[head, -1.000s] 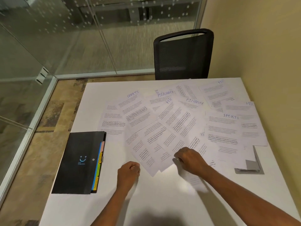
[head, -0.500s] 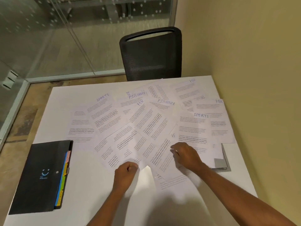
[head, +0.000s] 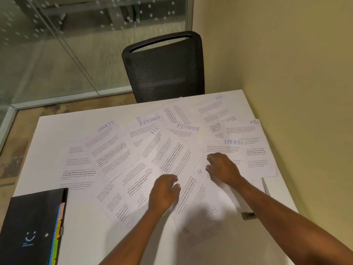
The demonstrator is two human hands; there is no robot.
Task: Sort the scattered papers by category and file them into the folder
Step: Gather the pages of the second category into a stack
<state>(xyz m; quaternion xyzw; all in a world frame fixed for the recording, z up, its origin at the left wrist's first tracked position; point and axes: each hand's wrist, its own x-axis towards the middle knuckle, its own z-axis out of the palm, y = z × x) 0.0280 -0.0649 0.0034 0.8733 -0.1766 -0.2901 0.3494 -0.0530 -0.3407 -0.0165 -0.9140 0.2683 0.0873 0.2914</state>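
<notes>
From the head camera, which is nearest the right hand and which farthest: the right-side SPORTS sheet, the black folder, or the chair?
From the right hand:
1. SPORTS sheet, directly under its fingers, right of centre.
2. Chair, beyond the table's far edge.
3. Folder, at the near left corner.

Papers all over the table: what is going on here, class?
A person is sorting loose papers spread across a white table, headed SPORTS, FINANCE or HR. Both hands rest on the sheets: the left hand near the middle, the right hand below a SPORTS sheet. The black folder lies shut at the left edge, so apparently nothing has been filed.
</notes>
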